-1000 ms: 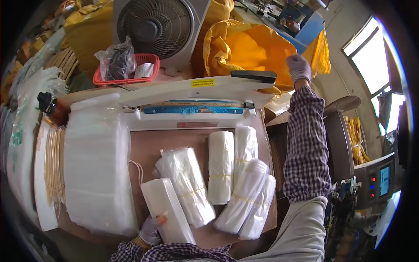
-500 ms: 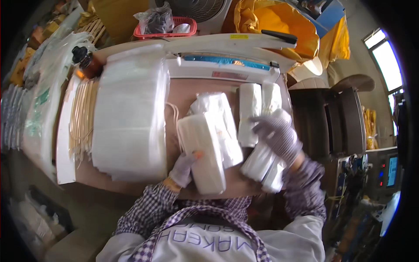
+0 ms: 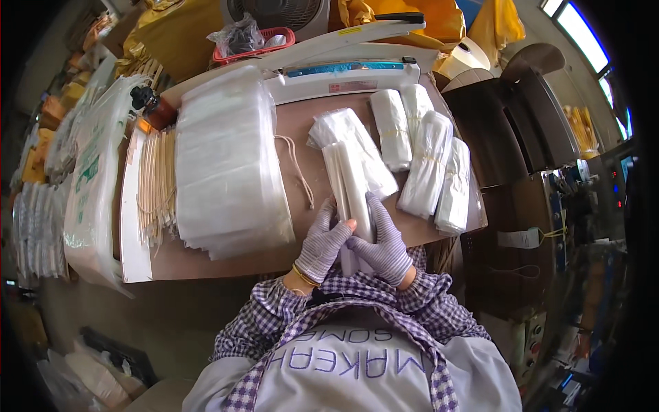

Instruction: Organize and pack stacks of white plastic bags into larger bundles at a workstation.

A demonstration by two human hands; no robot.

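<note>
Both my gloved hands are closed around a lengthwise-folded bundle of clear plastic bags (image 3: pixel 351 180) at the table's front edge. My left hand (image 3: pixel 321 244) grips its left side, thumb across the near part. From the right, my right hand (image 3: pixel 382 240) wraps the same bundle. The near end is partly hidden by my fingers. Under and beyond it lies another bundle of plastic bags (image 3: pixel 357 141). Several rolled bag bundles, such as one banded bundle (image 3: pixel 427 165), lie to the right. A loose loop of beige cord (image 3: pixel 300 172) rests to the left.
A tall stack of clear bags (image 3: pixel 230 158) covers the table's left part. Beside it, beige cords (image 3: pixel 157 182) hang over a white board (image 3: pixel 132 226). A bag sealer (image 3: pixel 336 82) spans the back, near a dark bottle (image 3: pixel 156 110) and a red basket (image 3: pixel 274 42). Brown chair at right (image 3: pixel 480 137).
My right hand has left the bundles on the right and joined my left hand on the bag bundle. The bundle, flat and wide before, is now folded narrower. The whole view has shifted.
</note>
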